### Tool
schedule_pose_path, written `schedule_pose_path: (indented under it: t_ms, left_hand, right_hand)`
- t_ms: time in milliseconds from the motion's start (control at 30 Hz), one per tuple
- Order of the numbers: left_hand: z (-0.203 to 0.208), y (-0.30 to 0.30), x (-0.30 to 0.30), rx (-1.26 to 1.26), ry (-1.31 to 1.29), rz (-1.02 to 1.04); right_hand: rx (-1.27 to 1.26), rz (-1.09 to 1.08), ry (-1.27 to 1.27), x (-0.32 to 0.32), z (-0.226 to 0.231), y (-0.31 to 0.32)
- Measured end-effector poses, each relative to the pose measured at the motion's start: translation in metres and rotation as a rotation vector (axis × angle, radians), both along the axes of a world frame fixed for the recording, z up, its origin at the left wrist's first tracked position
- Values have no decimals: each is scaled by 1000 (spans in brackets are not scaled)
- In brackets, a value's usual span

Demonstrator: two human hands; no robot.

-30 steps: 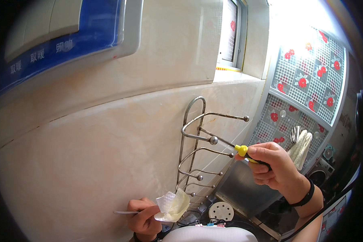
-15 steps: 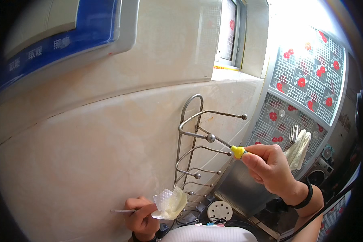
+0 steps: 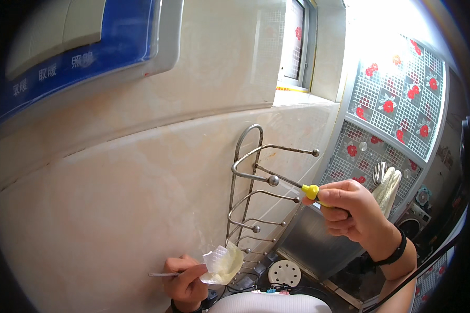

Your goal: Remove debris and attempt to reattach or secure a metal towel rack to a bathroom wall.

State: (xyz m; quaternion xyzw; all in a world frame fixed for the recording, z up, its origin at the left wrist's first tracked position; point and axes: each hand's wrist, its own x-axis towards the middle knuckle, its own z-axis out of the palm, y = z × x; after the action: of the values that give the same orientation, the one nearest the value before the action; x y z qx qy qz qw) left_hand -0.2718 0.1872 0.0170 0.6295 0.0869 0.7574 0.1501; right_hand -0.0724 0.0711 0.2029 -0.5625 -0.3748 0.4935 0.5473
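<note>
Right hand (image 3: pixel 351 207), rolled since half a second earlier, grips a screwdriver (image 3: pixel 311 192) at the hook rack's (image 3: pixel 273 180) upper end, suggesting turning; left hand (image 3: pixel 185 282) holds crumpled wrapping (image 3: pixel 223 265) and thin rod (image 3: pixel 162 274).

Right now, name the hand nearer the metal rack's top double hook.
Right: the right hand is below and to the right of the top double hook, gripping a screwdriver; the left hand is farther off, down and to its left, holding a crumpled pale sheet.

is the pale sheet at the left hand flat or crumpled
Crumpled, not flat: the pale sheet shows bends and uneven edges.
</note>
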Motion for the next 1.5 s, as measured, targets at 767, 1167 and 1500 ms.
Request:
schedule_pose_path:
  t_ms: [767,1167,1500]
  left_hand:
    - [0,-4,-2,-95,-18,-5]
    - [5,-2,-2,-56,2,24]
    - [-1,-1,1,-54,-2,11]
  right_hand:
    - [64,-125,-364,-12,2,0]
    - [52,-105,-301,-8,6,0]
    - [-73,96,78,22,9,8]
